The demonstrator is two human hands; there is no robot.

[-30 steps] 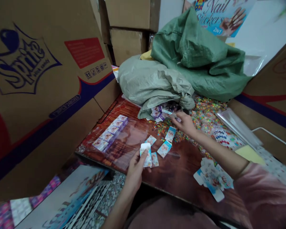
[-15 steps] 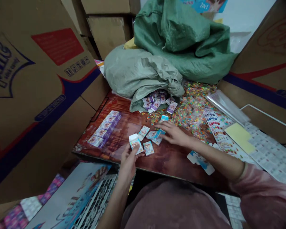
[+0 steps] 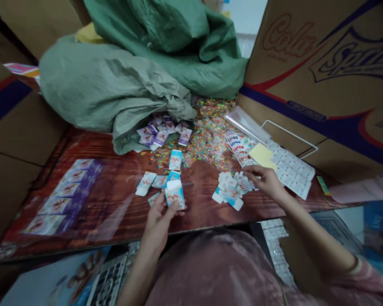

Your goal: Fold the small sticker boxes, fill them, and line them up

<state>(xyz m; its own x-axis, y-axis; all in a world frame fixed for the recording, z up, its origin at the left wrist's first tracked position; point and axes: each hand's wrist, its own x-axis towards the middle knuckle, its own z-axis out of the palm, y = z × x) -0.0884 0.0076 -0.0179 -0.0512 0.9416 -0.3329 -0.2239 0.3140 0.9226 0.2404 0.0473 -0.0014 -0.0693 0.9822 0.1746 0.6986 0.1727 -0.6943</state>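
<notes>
My left hand (image 3: 159,216) is closed around a small white-and-blue box (image 3: 175,195), whose white top flap stands up. Several similar small boxes lie just beyond it, among them an upright-printed one (image 3: 175,160) and a tilted one (image 3: 146,183). My right hand (image 3: 266,182) is at the right edge of a pile of flat, unfolded box blanks (image 3: 231,189). Its thumb and fingertips are drawn together beside the sticker sheet; whatever they may pinch is too small to make out.
Wrapped purple-and-white boxes (image 3: 62,193) stand in a row at left. A grey-green sack (image 3: 115,85) spills purple boxes (image 3: 161,135). Colourful small packets (image 3: 207,136) cover the table's back. A sticker sheet (image 3: 238,146), yellow paper (image 3: 261,156) and large carton (image 3: 325,68) are at right.
My right hand has left the small boxes in the middle and moved right to the pile of flat blanks. My left hand still holds the open box. The view has turned right.
</notes>
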